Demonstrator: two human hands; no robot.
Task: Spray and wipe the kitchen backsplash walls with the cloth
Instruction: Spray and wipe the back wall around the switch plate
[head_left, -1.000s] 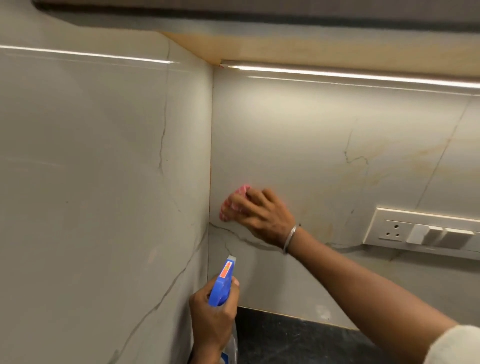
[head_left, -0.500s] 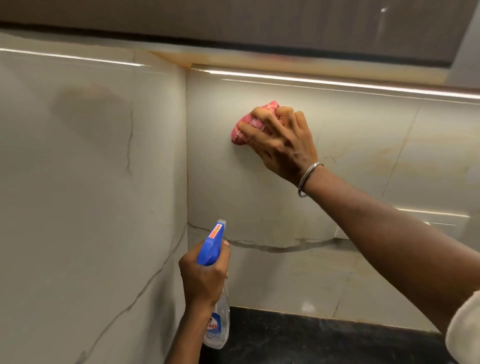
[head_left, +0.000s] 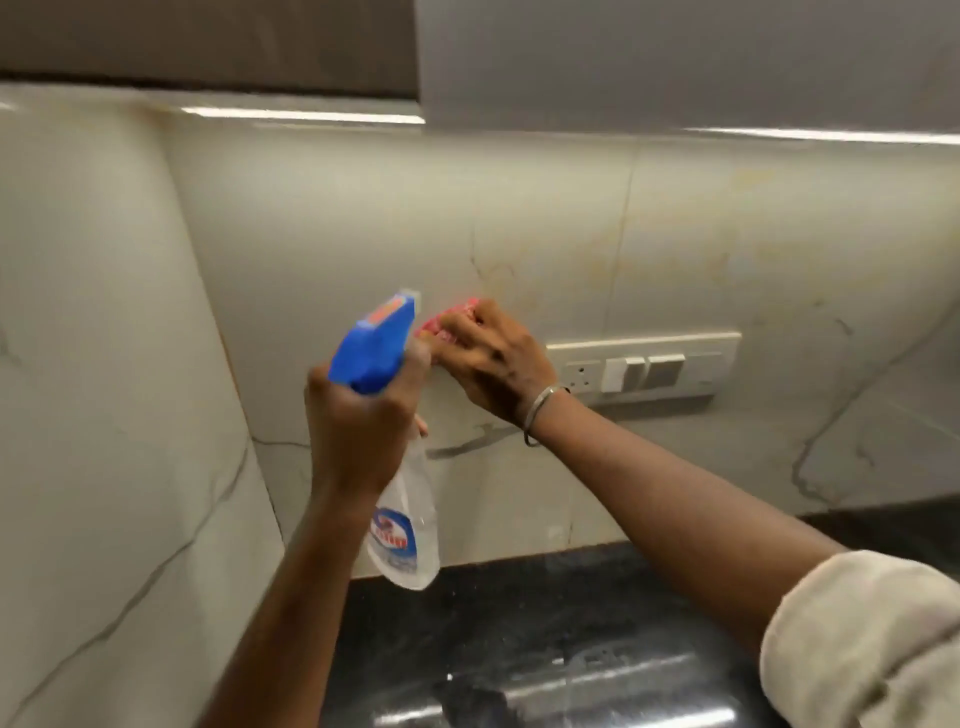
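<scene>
Cloth (head_left: 451, 323), pink and bunched, sits against the backsplash (head_left: 363, 218) just left of the switch panel (head_left: 675, 364). My right hand (head_left: 493, 364) curls over it. My left hand (head_left: 358, 431) grips the spray bottle (head_left: 408, 519), its blue head beside the cloth, above the dark counter (head_left: 519, 623).

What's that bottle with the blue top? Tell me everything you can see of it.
The spray bottle has a blue trigger head with an orange sticker on top and a clear body, plastic by the look, bearing a blurred blue, white and red label. It is tilted, nozzle up toward the back wall, base hanging above the black counter. The left hand grips its neck. The nozzle sits just beside the pink cloth; contact cannot be told.
</scene>
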